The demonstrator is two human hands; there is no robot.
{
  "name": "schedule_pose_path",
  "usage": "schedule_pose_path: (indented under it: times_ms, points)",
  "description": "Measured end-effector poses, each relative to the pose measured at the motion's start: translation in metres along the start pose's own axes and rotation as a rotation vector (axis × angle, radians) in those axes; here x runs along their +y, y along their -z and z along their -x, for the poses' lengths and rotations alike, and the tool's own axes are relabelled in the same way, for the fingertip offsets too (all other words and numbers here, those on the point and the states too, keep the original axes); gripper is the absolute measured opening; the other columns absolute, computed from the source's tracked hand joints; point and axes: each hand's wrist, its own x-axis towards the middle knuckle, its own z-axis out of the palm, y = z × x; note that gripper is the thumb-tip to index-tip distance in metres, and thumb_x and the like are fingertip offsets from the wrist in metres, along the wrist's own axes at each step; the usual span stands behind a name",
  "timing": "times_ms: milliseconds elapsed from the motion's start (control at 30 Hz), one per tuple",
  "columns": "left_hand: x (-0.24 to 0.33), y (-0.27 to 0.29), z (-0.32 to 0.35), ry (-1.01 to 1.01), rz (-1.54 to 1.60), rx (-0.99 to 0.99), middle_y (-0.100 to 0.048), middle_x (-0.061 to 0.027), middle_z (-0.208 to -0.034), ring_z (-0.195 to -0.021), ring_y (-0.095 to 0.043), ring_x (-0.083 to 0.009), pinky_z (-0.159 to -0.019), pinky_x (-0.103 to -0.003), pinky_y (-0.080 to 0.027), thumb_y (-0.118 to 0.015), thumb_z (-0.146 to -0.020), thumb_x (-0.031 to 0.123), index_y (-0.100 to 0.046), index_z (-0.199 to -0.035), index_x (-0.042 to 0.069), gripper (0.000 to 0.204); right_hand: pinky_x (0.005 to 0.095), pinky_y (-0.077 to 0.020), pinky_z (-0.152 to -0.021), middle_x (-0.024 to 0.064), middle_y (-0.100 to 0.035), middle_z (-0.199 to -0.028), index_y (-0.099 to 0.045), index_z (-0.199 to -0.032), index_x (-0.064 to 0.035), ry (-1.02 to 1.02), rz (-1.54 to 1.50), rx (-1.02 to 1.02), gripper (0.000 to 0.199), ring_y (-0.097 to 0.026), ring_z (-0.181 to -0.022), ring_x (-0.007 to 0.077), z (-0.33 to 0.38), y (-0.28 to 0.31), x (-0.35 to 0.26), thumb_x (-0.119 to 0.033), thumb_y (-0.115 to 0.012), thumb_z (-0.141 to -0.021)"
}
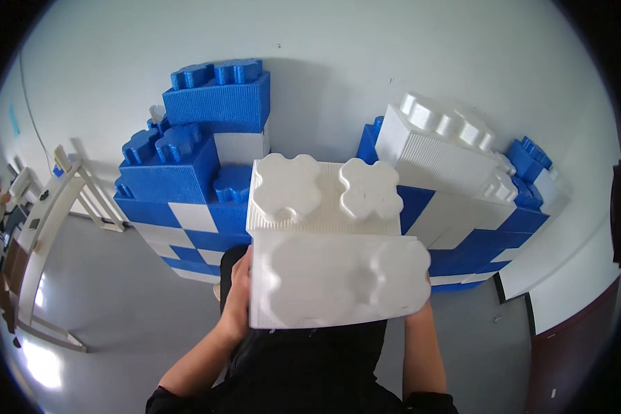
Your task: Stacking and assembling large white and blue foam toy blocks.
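Plain white is shown by the nearest block (321, 286), and white with fine ribbing by the block behind it (330, 196). The left stack (155, 214) is patched in blue and white, and its top block (217, 103) is coloured blue, its side ribbed. The right stack (455, 231) is likewise patched in blue and white. The wall (331, 48) is tinted pale grey-green, the floor (138, 317) grey, the door (576, 352) dark maroon.

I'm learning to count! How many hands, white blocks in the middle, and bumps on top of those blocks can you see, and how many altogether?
Hands: 2
Middle white blocks, one near and one farther: 2
Bumps on those blocks: 4
Total: 8
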Motion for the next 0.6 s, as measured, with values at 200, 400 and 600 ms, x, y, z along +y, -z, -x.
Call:
schedule_pose_path:
  times_ms: [200, 400, 600]
  points:
    - [0.123, -0.009, -0.016, -0.388, -0.174, -0.157, -0.024, -0.0247, -0.149, -0.136, -0.027, -0.0336, -0.113, -0.042, -0.019, -0.038, -0.094, 0.046, -0.023, -0.148, -0.007, 0.077, 0.0411, -0.0408, -0.106, 0.0099, -0.051, -0.139, -0.043, -0.14, -0.0079, 0.204, 0.024, 0.132, 0.062, -0.05, -0.125, 0.0258, 0.085, 0.057, -0.088, -0.048, -0.052, -0.094]
    - [0.157, -0.01, -0.051, -0.414, 0.056, -0.405, -0.047, -0.019, -0.137, -0.124, -0.049, -0.0305, -0.103, -0.039, -0.037, -0.06, -0.089, 0.024, -0.048, -0.135, 0.0, 0.054, 0.0448, -0.0389, -0.107, 0.0092, -0.049, -0.141, -0.043, -0.141, -0.01, 0.444, 0.062, 0.233, 0.063, -0.047, -0.128, 0.0278, 0.133, 0.061, -0.148, -0.05, -0.05, -0.093]
    - [0.074, 0.023, -0.031, -0.367, -0.587, 0.087, -0.063, -0.0193, -0.107, -0.1, -0.061, -0.0375, -0.087, -0.039, -0.048, -0.062, -0.081, 0.003, -0.065, -0.107, -0.001, 0.027, 0.0485, -0.037, -0.109, 0.0084, -0.047, -0.143, -0.042, -0.142, -0.0122, 0.747, 0.052, 0.377, 0.065, -0.044, -0.131, 0.0297, 0.157, 0.033, -0.196, -0.052, -0.049, -0.091]
